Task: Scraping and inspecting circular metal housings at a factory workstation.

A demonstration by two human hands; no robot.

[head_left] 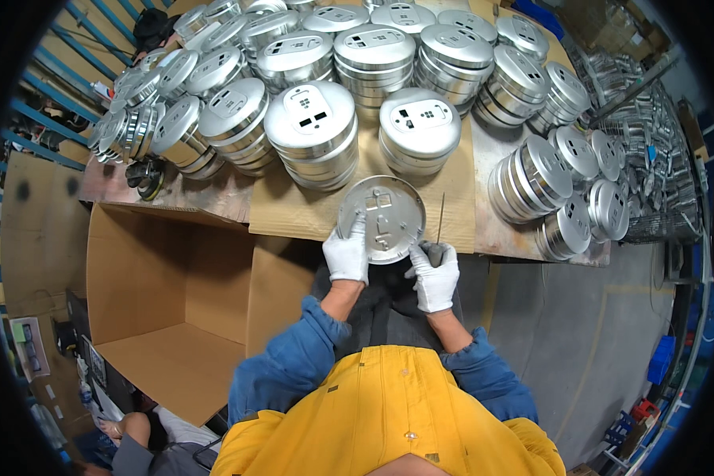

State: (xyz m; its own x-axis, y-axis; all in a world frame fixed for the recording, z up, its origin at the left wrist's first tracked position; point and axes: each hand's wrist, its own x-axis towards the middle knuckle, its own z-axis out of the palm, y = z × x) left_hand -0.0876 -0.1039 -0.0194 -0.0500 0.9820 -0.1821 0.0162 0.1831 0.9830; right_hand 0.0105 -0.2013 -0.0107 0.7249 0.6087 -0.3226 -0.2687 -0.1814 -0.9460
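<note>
My left hand [347, 254], in a white glove, grips a round metal cover [397, 213] by its left rim. The cover is tipped up so that its hollow inner side shows, with small cutouts and a raised edge. My right hand [436, 282], also gloved, is closed around the dark handle of a hand tool with a thin, pointed shaft [441, 214]; its exact kind is unclear. The shaft points away from me, beside the cover. My right fingertips are close to the cover's lower right rim; whether they touch it I cannot tell.
Stacks of silver round covers [309, 115] crowd the cardboard-covered table [293, 202]. More stacks [531, 178] stand at the right. A large open cardboard box [174, 317] sits at my left. A wire basket [658, 222] holds metal parts. Another person's arm [139, 436] shows at lower left.
</note>
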